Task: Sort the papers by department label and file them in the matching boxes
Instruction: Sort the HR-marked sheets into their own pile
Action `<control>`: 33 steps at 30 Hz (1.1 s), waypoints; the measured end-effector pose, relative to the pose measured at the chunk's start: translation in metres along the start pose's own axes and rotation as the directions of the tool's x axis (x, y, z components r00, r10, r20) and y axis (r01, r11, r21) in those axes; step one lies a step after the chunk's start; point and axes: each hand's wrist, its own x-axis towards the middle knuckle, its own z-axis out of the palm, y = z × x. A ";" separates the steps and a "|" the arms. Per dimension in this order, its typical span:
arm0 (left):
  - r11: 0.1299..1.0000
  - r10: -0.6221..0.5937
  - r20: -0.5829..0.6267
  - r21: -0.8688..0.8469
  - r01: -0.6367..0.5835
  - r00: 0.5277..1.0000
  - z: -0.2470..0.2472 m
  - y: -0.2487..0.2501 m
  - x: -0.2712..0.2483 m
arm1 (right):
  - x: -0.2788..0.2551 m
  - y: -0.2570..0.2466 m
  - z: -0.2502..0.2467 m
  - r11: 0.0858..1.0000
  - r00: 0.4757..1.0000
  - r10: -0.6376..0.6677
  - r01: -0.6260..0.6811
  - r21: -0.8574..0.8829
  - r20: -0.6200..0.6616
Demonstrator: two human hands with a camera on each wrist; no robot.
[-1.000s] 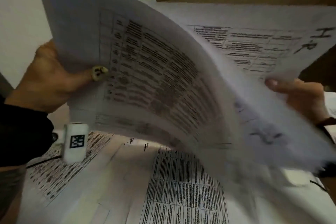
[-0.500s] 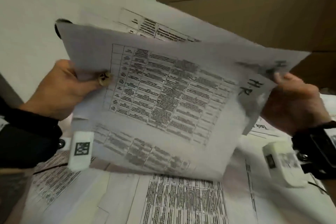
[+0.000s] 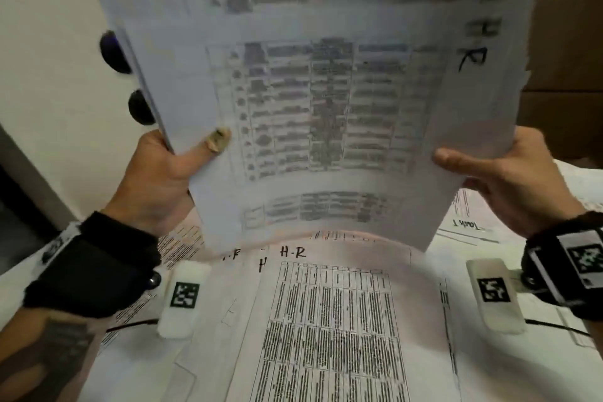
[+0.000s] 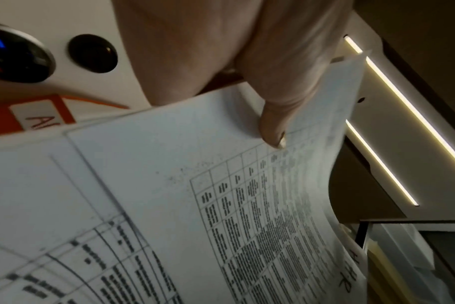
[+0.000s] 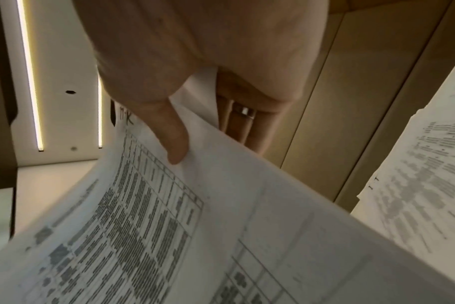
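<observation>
Both hands, left point(image 3: 156, 186) and right point(image 3: 512, 186), pinch the HR sheets point(image 3: 326, 114) upright above papers point(image 3: 326, 330) spread on the counter.

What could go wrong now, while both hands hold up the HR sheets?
1. The left hand and right hand pinch only the lower corners of the sheets, so these may bend or slip apart.
2. The papers on the table also show HR labels; dropped sheets could mix with them.

My held sheet point(image 3: 326, 108): white, grey grid table, black "HR" | my wrist straps point(image 3: 98, 264): black | box point(image 4: 26, 119): orange, white label
</observation>
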 end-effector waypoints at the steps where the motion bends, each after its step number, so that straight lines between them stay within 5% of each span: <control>1: 0.999 0.000 0.032 0.048 -0.001 0.999 0.000 -0.007 -0.003 | 0.000 0.002 -0.003 0.999 0.999 0.023 -0.023 -0.037 0.021; 6: 0.986 -0.025 0.119 0.168 0.005 0.993 0.001 -0.036 -0.018 | -0.002 0.018 -0.019 0.991 0.983 0.086 -0.067 -0.116 0.164; 14: 0.985 0.126 -0.070 0.131 -0.116 0.990 0.005 -0.027 -0.007 | -0.003 0.007 0.006 0.998 0.998 -0.064 0.064 0.015 0.028; 21: 0.993 -0.016 0.022 0.116 0.014 1.000 -0.004 -0.059 -0.013 | -0.012 0.034 0.015 0.991 0.986 0.128 -0.124 -0.051 0.103; 27: 0.999 -0.012 0.005 0.044 0.012 1.000 0.001 -0.048 -0.007 | -0.007 0.026 0.019 0.995 0.994 0.092 -0.094 0.029 0.060; 33: 0.980 -0.138 0.071 0.153 0.126 0.988 0.002 -0.061 -0.010 | -0.016 0.046 0.019 0.970 0.965 0.243 -0.243 -0.012 0.096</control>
